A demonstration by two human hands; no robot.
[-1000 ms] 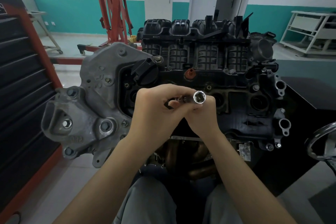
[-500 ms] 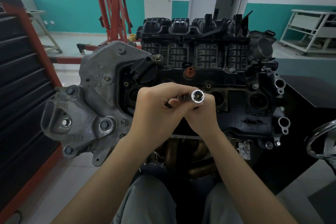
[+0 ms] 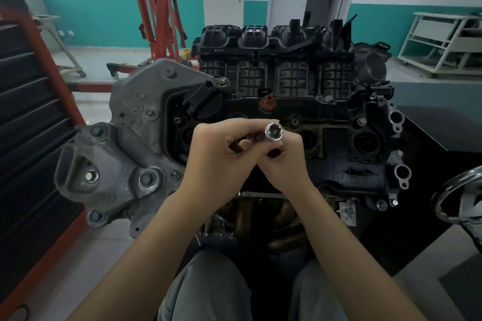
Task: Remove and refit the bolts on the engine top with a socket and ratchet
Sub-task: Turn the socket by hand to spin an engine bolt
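Both hands are up over the middle of the engine top (image 3: 339, 138), knuckles touching each other. Left hand (image 3: 219, 154) has its grip curled round the dark ratchet handle (image 3: 236, 147), with the handle end poking out between its fingers. Right hand (image 3: 285, 156) has its grip pinched on the tool just behind the socket (image 3: 273, 131). The chrome socket sits at the top of the two hands, open end facing the camera, held clear above the black cover and not on any bolt. One bolt (image 3: 361, 120) is visible seated on the cover to the right of the hands, another (image 3: 295, 122) just behind the socket. Grey cast bracket (image 3: 125, 154) is on the left end of the engine, black intake manifold (image 3: 281, 60) along the far side. Red engine hoist (image 3: 159, 8) stands behind left, dark tool cabinet (image 3: 28, 125) at far left, white rack (image 3: 443, 41) back right. Can't tell whether the socket is fully seated on the drive; fingers cover the joint.
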